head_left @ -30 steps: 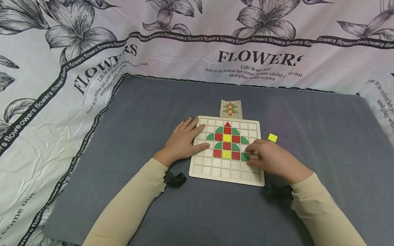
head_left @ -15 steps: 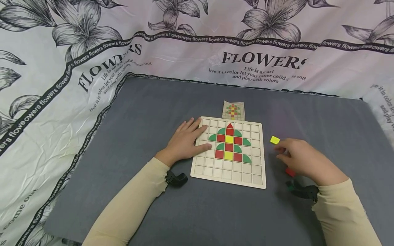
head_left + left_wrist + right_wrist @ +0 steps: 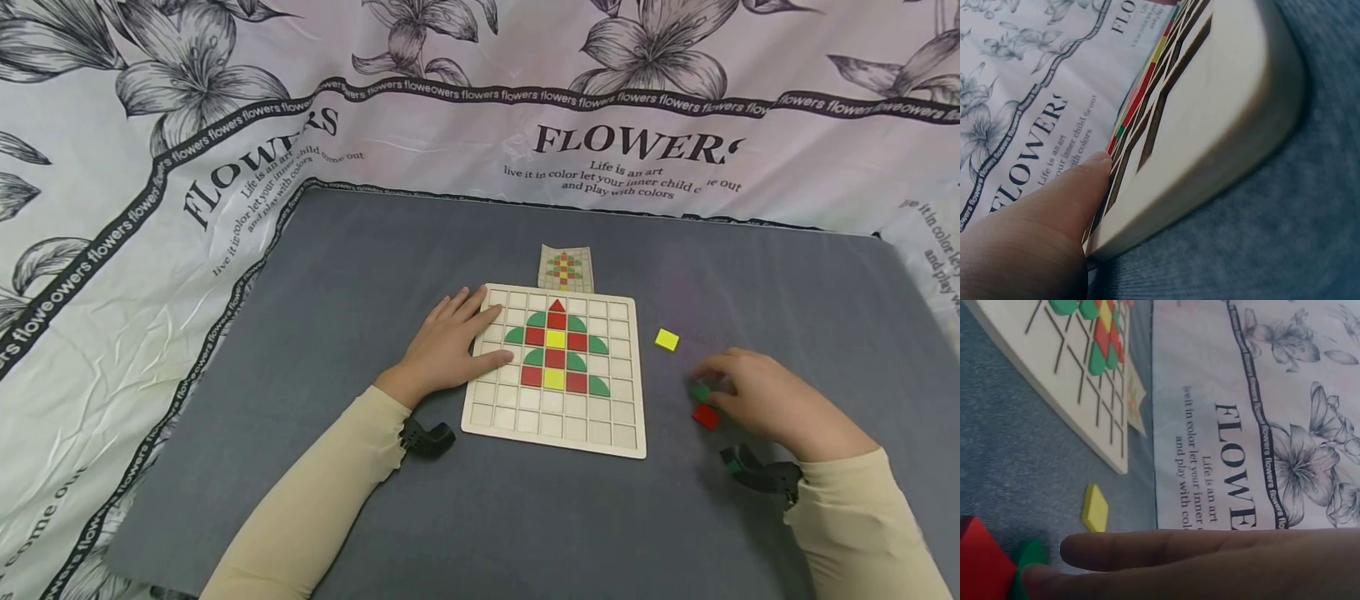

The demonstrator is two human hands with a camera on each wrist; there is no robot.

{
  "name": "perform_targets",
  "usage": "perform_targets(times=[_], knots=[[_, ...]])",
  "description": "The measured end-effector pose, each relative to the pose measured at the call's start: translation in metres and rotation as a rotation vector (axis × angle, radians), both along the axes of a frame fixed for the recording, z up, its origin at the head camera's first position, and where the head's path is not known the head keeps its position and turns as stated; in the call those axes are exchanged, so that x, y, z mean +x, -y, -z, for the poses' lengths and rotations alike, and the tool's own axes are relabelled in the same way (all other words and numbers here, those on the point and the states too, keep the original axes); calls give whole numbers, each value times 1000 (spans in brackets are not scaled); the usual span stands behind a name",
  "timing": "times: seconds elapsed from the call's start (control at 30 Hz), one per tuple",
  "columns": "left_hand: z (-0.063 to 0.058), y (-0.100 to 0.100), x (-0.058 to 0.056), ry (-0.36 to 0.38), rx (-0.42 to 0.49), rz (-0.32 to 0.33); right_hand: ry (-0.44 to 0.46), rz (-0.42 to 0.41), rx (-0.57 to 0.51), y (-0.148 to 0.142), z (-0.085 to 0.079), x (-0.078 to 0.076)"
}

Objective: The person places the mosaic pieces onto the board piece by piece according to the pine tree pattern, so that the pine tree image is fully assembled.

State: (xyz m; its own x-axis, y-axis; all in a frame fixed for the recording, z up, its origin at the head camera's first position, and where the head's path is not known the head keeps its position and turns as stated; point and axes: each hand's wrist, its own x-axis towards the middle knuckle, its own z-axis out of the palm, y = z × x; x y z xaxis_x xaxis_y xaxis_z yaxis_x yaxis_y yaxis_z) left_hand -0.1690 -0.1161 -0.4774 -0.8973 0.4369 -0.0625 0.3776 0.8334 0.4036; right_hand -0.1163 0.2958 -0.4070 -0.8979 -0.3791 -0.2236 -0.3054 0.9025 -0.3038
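Observation:
My left hand [image 3: 446, 350] lies with spread fingers on the left edge of a pale wooden grid board [image 3: 551, 425]; the left wrist view shows a digit [image 3: 1079, 187] against its rim. Red, yellow and green tiles form a tree on the board, topped by a red triangle [image 3: 557, 306]. To the right of the board, my right hand [image 3: 761, 396] pinches a small green rounded tile [image 3: 700, 392] between thumb and index finger, low over the table. The fingers partly cover that tile. A red square tile [image 3: 705, 416] lies just beside it, near the thumb.
A yellow square tile [image 3: 667, 339] lies between the board and my right hand. Behind the board is a small pattern card [image 3: 566, 268] with a printed tree. The grey table [image 3: 375, 275] meets a flower-printed cloth [image 3: 450, 133] at the back and left.
My right hand has moved from the board's right side out to the loose tiles on the table, leaving a green tile on the board. My left hand has stayed in place.

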Motion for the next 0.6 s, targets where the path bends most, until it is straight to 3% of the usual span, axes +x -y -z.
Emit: perform_targets(times=[0.43,0.6], knots=[[-1,0,0,-1,1,-4,13,42,-32,2,8,-2],[0,0,-1,-2,5,-3,-8,18,-38,4,8,-2]])
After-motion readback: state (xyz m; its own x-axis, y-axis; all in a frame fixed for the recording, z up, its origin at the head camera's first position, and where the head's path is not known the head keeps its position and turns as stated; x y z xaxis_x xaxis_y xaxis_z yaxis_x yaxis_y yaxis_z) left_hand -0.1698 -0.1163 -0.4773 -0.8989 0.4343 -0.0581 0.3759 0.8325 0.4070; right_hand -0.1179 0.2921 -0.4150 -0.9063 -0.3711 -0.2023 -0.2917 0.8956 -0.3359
